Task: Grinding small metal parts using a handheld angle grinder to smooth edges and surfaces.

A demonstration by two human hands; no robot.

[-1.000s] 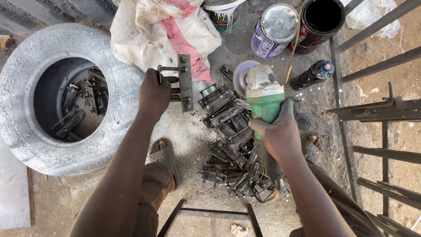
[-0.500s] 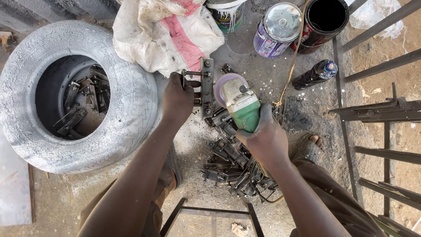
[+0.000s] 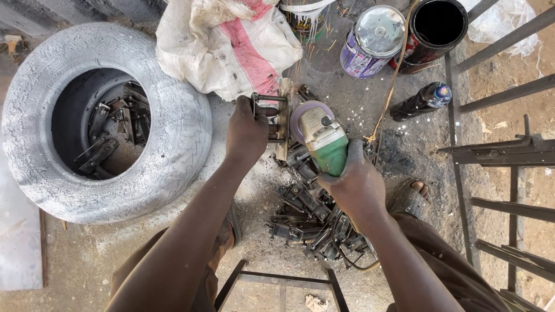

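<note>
**Grinding a steel bracket, disc at the edge**

Head view, the only one.

- Your right hand [image 3: 354, 185] is clenched around the green body of the angle grinder [image 3: 324, 141]. The disc [image 3: 302, 115] sits against the long edge of the metal bracket [image 3: 281, 118]. A few sparks fly up toward the paint bucket [image 3: 303, 17] at the top.
- Your left hand [image 3: 247, 132] grips the bracket's cross bars, fingers [image 3: 245, 107] curled over them and closed tight. The bracket stands on edge on the concrete floor [image 3: 358, 86], above the heap of similar steel parts [image 3: 312, 222].
- Doing it well, as judged here: keep the disc at a shallow angle and let it skim along the edge, not dig in. Brace the bracket down against the floor so it cannot chatter.
- The fingers of your left hand lie just beside the disc, on the bracket's far side from it; only the upright strip stands between. Hold lower on the bars if you can.
- The cord [image 3: 393, 75] trails up between the lidded tin [image 3: 373, 37] and the black can [image 3: 436, 26]; the woven sack [image 3: 225, 43] lies near the spark path. A tyre [image 3: 173, 144] holding more parts lies to your left.
</note>
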